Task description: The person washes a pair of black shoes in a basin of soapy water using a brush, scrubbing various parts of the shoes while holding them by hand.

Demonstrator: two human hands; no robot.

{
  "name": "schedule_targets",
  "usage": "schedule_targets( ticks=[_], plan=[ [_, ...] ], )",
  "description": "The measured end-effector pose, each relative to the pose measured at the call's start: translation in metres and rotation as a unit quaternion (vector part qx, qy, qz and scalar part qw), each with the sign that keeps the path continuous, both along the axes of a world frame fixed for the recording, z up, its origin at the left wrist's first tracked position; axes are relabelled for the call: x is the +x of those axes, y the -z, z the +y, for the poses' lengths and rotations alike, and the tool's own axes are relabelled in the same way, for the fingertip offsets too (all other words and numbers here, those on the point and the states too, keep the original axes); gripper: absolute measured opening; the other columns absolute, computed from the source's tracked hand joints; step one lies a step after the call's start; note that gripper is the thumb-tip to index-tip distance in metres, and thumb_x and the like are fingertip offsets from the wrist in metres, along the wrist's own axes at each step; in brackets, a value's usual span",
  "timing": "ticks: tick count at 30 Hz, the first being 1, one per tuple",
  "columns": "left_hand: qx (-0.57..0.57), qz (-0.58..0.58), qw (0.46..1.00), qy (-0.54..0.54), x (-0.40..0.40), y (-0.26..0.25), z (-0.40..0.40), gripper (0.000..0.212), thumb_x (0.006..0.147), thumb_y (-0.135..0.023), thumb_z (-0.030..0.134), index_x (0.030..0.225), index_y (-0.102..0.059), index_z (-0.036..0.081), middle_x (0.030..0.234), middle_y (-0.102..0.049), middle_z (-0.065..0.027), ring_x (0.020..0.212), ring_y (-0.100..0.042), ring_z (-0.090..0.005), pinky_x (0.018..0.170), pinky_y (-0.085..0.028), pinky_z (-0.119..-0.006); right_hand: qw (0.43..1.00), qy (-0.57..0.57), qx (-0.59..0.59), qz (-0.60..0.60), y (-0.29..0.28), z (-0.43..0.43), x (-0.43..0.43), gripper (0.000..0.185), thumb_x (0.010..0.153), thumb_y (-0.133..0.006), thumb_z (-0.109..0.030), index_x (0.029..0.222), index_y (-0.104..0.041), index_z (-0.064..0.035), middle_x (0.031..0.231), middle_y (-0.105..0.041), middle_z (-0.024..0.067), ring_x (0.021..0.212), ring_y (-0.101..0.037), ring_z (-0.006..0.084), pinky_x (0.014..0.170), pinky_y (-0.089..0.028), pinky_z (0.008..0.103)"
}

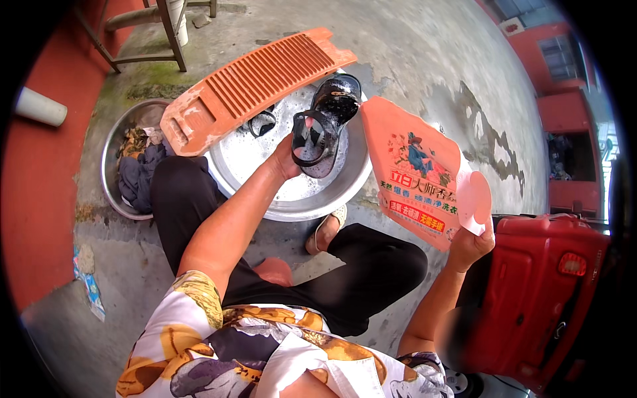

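Note:
My left hand (291,155) holds a wet black sandal (326,119) by its strap end, tilted above a large metal basin (293,213) of sudsy water. Specks of foam cling to the sandal. Another black sandal (262,124) lies partly hidden in the suds. Across the basin's far left rim rests an orange plastic washboard (259,84). My right hand (473,246) grips the white handle part of a pink, printed laundry detergent container (413,174). Its other end points toward the basin's right side, near the toe of the held sandal.
A smaller metal bowl (110,169) with dark clothes (142,174) stands at the left. Beyond it are a metal-framed stand (171,35) and a white pipe (42,107) at the red wall. A red vehicle (537,288) is at the right. Wet patches mark the concrete floor (408,59).

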State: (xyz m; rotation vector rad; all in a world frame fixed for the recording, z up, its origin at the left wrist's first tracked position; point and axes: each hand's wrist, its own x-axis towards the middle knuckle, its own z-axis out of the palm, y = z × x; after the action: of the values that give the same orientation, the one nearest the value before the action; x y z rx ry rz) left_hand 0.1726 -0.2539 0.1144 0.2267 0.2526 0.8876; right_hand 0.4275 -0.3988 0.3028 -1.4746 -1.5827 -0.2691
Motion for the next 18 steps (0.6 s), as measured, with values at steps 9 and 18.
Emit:
schedule_targets(
  ticks=[9, 18],
  plan=[
    [-0.018, 0.026, 0.999, -0.014, -0.001, 0.013, 0.006, 0.058, 0.08, -0.056, 0.051, 0.114, -0.051, 0.005, 0.098, -0.061, -0.0129, 0.086, -0.06, -0.0242, 0.076, -0.051, -0.038, 0.997, -0.006, 0.053, 0.047, -0.01, -0.016, -0.02, 0.017, 0.064, -0.069, 0.001, 0.08, -0.061, 0.003, 0.07, -0.062, 0.0071, 0.059, -0.058, 0.0139, 0.057, -0.046, 0.0234],
    [-0.016, 0.015, 0.998, -0.053, -0.006, 0.009, 0.01, 0.047, 0.084, -0.051, 0.047, 0.114, -0.052, 0.011, 0.106, -0.059, -0.0076, 0.097, -0.059, -0.0224, 0.084, -0.049, -0.039, 0.995, -0.061, 0.081, -0.004, 0.002, -0.017, -0.018, 0.015, 0.063, -0.065, 0.001, 0.076, -0.058, 0.0018, 0.065, -0.059, 0.01, 0.053, -0.055, 0.0156, 0.054, -0.043, 0.0241]
  ],
)
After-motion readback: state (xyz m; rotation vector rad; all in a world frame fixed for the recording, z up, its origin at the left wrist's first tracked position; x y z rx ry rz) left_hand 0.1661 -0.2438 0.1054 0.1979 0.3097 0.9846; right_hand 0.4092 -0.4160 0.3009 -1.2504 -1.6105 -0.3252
